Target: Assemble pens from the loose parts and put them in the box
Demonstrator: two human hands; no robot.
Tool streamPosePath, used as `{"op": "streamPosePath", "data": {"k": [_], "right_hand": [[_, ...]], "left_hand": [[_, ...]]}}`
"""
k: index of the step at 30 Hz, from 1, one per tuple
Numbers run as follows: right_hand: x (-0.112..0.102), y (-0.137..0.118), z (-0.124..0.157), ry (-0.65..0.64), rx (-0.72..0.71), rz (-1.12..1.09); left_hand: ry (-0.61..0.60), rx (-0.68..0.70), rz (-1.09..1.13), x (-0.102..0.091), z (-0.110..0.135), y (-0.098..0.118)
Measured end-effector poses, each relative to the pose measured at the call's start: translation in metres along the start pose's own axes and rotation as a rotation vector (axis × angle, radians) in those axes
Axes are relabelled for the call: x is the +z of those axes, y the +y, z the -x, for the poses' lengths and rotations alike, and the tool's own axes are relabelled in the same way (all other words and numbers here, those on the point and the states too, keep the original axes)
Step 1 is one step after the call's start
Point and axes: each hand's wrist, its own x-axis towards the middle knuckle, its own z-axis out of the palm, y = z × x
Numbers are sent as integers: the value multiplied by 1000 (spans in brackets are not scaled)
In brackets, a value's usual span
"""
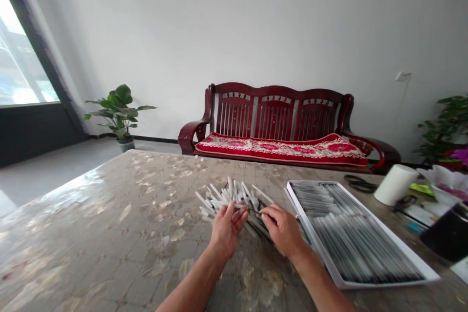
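A loose heap of white pens [234, 197] lies on the marbled table [109, 234] just beyond my hands. My left hand [225, 228] is closed round one white pen at the near edge of the heap. My right hand [281, 226] pinches a thin dark part at that pen's tip. The two hands nearly touch. To the right of my right hand lies a flat white box [356, 229] filled with rows of pens.
On the table's right end stand a white roll [395, 184], black scissors [360, 184], a white flower-shaped dish [448, 185] and a dark container [448, 236]. Behind the table is a red wooden bench [281, 126]. Potted plants [119, 114] stand left and right.
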Motion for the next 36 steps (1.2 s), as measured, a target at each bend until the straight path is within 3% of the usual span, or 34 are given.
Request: {"op": "streamPosePath", "data": {"k": [6,13,18,20,22,25,28,36], "right_hand": [[1,-2,2,-12,-11,72],[7,-2,3,41,-89,102],[15,-10,4,55,-74,-167],[12,-9,1,78,-8,-325],[1,0,-4,115,74,-347],[-23,22,-10,149,159,14],[-37,40,-10,56,241,397],[-22,41,-6,-110,169,689]], "left_hand": [[-13,0,-22,0,0,-4],[-112,26,-159,-3,3,-8],[-222,-108,-199,-1,11,-17],[-194,-125,-153,1,12,-15],[-116,-107,-78,3,10,-9],[-22,-79,28,2,4,3],[-5,-68,74,1,0,8],[6,-35,38,0,-3,5]]}}
